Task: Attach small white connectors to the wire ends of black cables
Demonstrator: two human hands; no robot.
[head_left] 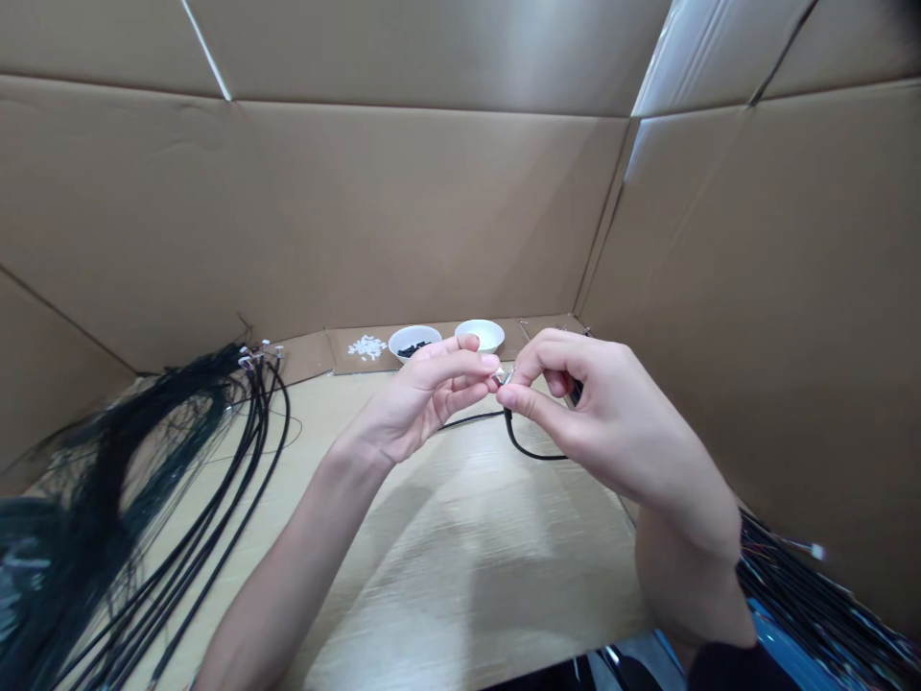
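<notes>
Before the rightmost bowl (pixel 497 333), our right hand (pixel 597 413) pinches the black cable (pixel 509 422) near its tip, our left hand (pixel 428 389) meets it, grip undetermined, and we advise steady, square alignment.

A slim black cable (pixel 532 455) is bending downward in a loose curve, while its small whitish end (pixel 501 375), partly hidden, is sitting raised at the person's fingertips (pixel 507 396).
</notes>
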